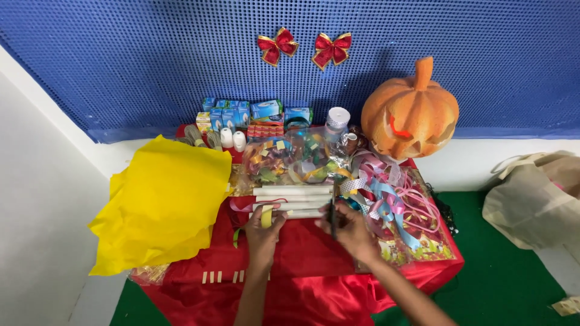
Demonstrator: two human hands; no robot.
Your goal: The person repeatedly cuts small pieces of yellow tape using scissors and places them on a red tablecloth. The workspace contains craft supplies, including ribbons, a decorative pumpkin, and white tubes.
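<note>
The left hand (pixel 264 232) pinches a yellow ribbon strip (pixel 266 216) in closed fingers; the right hand (pixel 350 232) grips dark scissors (pixel 332 218). The strip lies just before the white rolls (pixel 293 201), and looks light, limp, best held near its end.

A row of small blue-and-white cartons (pixel 241 113) stands at the table's far edge, against the blue wall. Just before them lies a flat red packet (pixel 264 130). A clear plastic bag (pixel 290 160) of coloured ribbon scraps lies mid-table.
</note>
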